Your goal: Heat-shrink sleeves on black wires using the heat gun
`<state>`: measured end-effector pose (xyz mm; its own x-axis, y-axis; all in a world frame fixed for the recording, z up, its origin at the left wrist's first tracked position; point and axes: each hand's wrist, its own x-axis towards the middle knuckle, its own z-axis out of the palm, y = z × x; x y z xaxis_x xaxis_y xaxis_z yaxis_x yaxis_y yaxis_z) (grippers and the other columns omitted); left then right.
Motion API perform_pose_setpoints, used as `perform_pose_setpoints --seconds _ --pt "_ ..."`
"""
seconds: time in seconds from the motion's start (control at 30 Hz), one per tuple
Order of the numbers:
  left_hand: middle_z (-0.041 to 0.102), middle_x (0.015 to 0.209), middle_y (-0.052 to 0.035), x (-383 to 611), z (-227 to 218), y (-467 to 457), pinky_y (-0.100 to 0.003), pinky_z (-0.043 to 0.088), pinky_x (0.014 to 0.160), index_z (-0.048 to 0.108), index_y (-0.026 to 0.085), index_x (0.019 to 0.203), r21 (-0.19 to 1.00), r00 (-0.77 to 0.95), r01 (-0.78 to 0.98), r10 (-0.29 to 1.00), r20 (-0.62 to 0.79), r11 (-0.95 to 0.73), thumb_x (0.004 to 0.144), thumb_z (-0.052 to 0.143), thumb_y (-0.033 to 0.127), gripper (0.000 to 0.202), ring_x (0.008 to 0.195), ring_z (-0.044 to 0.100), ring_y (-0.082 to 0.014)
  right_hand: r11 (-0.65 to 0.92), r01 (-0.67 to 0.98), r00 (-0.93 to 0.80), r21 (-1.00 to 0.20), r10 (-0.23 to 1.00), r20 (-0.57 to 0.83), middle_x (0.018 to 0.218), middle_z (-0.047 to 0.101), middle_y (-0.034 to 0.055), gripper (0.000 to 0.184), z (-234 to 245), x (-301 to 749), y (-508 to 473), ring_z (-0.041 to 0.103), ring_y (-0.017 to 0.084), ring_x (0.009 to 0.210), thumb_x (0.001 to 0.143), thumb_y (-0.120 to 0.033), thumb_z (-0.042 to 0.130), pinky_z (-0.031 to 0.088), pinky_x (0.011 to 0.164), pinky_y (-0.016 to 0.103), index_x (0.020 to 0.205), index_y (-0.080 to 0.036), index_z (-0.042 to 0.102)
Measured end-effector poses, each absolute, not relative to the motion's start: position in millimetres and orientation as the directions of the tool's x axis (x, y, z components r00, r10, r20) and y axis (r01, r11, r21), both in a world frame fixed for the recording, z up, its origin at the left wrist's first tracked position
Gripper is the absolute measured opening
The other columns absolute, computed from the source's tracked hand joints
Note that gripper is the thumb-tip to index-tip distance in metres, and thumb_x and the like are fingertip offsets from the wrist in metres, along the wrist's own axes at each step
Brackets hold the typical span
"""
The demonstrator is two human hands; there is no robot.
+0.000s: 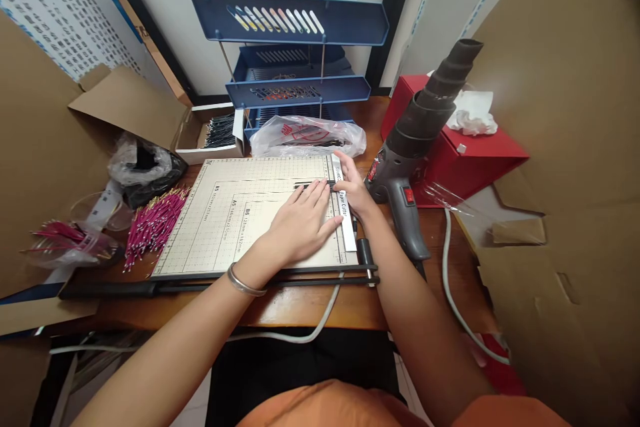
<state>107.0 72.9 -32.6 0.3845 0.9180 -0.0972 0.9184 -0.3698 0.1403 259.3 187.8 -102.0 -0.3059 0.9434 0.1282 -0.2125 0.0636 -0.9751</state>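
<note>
A cream paper cutter [200, 227] with printed size lines lies in front of me, its black blade arm [120, 289] along the near edge. My left hand [305, 220] lies flat on the board, fingers stretched together over a few thin black strands [301, 185], perhaps wires or tubing. At the board's right edge is my right hand [356, 190], its thumb touching the strands' right ends and its forefinger spread away along the white guide strip [349, 233]. The lower fingers of that hand are hidden.
A grey heat gun [407, 140] stands at right before a red tissue box [480, 160]. Magenta wires [155, 223] are heaped left of the cutter. Behind stand a blue tiered tray [295, 92], a plastic bag [307, 137] and an open box of black wires [220, 132].
</note>
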Motion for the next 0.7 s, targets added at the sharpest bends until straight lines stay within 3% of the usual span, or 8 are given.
perform_pose_setpoints --seconds 0.2,0.33,0.53,0.7 --pt "0.021 0.184 -0.0191 111.2 -35.7 74.2 -0.050 0.018 0.143 0.031 0.000 0.175 0.124 0.369 0.925 0.926 -0.075 -0.358 0.117 0.020 0.053 0.079 0.175 0.017 -0.0303 0.069 -0.220 -0.267 -0.973 0.955 0.128 0.168 0.056 0.0035 0.080 -107.4 256.5 192.6 0.047 0.030 0.161 0.065 -0.029 0.067 0.030 0.142 0.051 0.144 -0.031 0.053" --pt "0.020 0.184 -0.0187 111.0 -35.6 74.1 -0.050 0.017 0.143 0.031 0.000 0.175 0.121 0.379 0.922 0.922 -0.080 -0.368 0.117 0.021 0.051 0.078 0.174 0.017 -0.0308 0.118 -0.142 -0.189 -0.983 0.971 0.144 0.165 0.058 0.0063 0.067 -113.1 253.2 202.3 0.045 0.029 0.162 0.072 -0.035 0.070 0.025 0.143 0.048 0.138 -0.028 0.058" --pt "0.017 0.186 -0.0149 111.5 -34.8 73.2 -0.049 0.016 0.144 0.030 0.005 0.177 0.110 0.364 0.929 0.927 -0.094 -0.353 0.118 0.023 0.051 0.075 0.175 0.016 -0.0298 0.149 -0.117 -0.199 -0.982 0.965 0.170 0.154 0.065 0.0107 0.071 -116.3 254.1 205.8 0.056 0.032 0.151 0.067 -0.031 0.071 0.035 0.139 0.051 0.137 -0.025 0.058" --pt "0.015 0.186 -0.0140 112.5 -31.3 72.7 -0.052 0.015 0.144 0.030 0.008 0.177 0.125 0.347 0.934 0.932 -0.102 -0.334 0.118 0.024 0.051 0.074 0.175 0.013 -0.0311 0.150 -0.162 -0.227 -0.975 0.956 0.185 0.160 0.060 0.0086 0.075 -117.3 255.8 203.4 0.052 0.032 0.157 0.067 -0.029 0.073 0.034 0.140 0.053 0.139 -0.028 0.056"
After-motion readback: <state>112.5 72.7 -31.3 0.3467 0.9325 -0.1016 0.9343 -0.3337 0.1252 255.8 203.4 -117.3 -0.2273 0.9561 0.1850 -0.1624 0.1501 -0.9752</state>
